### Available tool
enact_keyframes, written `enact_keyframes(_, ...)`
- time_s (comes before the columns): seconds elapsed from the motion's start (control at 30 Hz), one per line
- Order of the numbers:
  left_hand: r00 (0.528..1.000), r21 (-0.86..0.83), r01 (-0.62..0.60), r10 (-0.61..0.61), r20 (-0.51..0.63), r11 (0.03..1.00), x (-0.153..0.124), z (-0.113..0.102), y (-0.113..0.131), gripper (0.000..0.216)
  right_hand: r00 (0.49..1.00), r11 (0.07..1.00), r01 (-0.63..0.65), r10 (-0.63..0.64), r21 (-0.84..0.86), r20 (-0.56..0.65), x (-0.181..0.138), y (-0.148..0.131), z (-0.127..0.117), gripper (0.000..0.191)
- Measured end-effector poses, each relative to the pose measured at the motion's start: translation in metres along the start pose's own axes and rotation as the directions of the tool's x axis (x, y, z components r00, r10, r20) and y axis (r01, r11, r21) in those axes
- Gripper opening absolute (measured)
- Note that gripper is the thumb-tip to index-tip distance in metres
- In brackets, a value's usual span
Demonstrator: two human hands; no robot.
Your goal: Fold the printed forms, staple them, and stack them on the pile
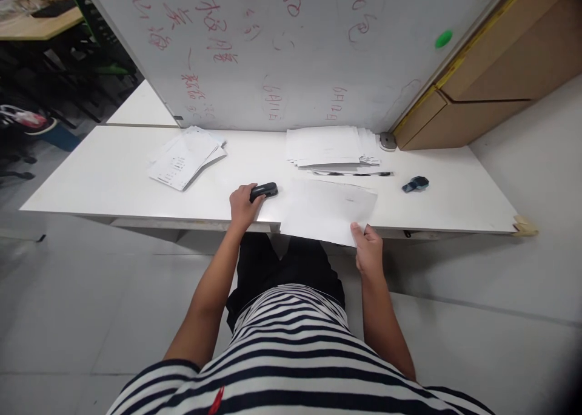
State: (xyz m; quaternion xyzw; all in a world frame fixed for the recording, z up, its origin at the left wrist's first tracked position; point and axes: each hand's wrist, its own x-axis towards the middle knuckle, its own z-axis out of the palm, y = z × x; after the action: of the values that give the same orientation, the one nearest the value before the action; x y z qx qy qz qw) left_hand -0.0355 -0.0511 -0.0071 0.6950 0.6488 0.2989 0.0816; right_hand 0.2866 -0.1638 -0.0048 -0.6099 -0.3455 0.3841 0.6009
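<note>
My left hand [242,206] rests on the white table [113,178] with its fingers closed around a black stapler [264,190]. My right hand [368,248] pinches the near right corner of a white sheet of paper [325,210] that lies over the table's front edge. The sheet sits between my two hands, just right of the stapler.
A skewed pile of printed sheets [184,157] lies at the left. A larger paper stack [330,145] sits at the back, with a black pen [354,173] in front and a small blue-black object [415,184] to the right. A whiteboard [282,45] stands behind; cardboard boxes [491,81] at right.
</note>
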Motion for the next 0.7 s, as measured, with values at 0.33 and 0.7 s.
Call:
enact_keyframes(0.33,0.996,-0.096,-0.008,-0.001,-0.092,0.995,-0.017,-0.016,0.028,0.048,0.997,1.0,0.004,-0.002,-0.029,0.072,-0.002,0.003,0.008,0.039)
enact_keyframes(0.7,0.969,-0.592,0.168,-0.022,0.245,0.788,-0.029,-0.023,0.073,0.039,0.95,0.952,0.234,-0.18,-0.197,0.256,0.027,-0.018,0.037,0.033)
